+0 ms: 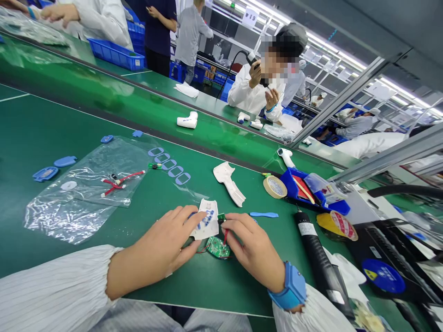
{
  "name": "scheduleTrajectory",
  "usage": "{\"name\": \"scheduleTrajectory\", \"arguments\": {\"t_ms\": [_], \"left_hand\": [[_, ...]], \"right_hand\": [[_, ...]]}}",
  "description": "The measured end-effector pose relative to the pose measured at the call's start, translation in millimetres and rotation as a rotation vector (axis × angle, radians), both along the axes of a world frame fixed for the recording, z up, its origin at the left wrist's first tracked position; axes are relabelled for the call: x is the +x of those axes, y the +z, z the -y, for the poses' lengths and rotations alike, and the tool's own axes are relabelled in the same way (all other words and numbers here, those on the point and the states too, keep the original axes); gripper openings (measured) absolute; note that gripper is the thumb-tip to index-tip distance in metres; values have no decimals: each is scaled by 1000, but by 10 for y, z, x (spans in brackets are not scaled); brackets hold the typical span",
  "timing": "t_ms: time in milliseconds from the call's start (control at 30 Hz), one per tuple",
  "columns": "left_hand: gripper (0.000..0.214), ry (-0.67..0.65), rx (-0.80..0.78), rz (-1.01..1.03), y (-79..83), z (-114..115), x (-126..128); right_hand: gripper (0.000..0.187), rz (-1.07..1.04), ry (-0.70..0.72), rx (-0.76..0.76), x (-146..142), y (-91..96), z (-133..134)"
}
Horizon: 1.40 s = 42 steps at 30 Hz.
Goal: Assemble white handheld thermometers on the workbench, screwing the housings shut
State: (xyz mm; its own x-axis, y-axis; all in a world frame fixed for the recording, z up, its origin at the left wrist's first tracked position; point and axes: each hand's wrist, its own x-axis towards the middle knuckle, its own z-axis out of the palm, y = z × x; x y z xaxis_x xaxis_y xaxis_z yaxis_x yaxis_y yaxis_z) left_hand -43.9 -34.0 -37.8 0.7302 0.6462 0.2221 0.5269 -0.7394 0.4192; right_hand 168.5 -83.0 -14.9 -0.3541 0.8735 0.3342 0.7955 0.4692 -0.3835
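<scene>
Left hand half-closed on 1 white shell, partly covering it; right hand pinches 1 small board, I think.

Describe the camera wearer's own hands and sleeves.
Left hand and right hand: no gloves visible. Left sleeve: white, finely striped, gathered at the cuff. Right sleeve: also white with a gathered cuff. Blue wristband with a squarish block on the right wrist.

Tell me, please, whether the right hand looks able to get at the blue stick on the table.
Probably yes: the blue stick lies close beside the right hand with nothing seen on top, though that hand seems to hold the small green board and might need to release it.
</scene>
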Motion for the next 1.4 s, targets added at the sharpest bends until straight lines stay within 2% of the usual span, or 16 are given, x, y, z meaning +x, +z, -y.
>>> {"name": "scheduleTrajectory", "arguments": {"t_ms": [167,300,433,533,600,767,1000,1100,1267,1400], "left_hand": [[43,-48,-195,21,81,19,-33],[43,-72,-304,40,105,-7,-55],[38,-68,-326,42,132,-59,-18],[36,-67,-291,23,124,-83,23],[36,-69,-274,19,95,-80,38],[40,-27,-226,118,36,-49,36],[24,29,-424,256,85,-205,100],[26,8,-496,274,104,-305,134],[27,-64,-535,268,163,-408,138],[25,-120,-530,273,182,-445,148]], "right_hand": [[16,-192,-45,-106,-41,-28,-12],[12,-381,-116,-286,-96,-10,-38],[22,-578,-115,-522,-122,-16,-59],[15,-658,-140,-665,-116,-19,-85],[10,-651,-179,-695,-110,-14,-104],[8,-490,-233,-499,-136,4,-112],[7,-562,-195,-352,-222,13,-57],[12,-552,-139,-309,-211,13,-64],[40,-362,-26,-255,-143,21,-89],[39,-158,19,-169,-115,72,-115]]}}
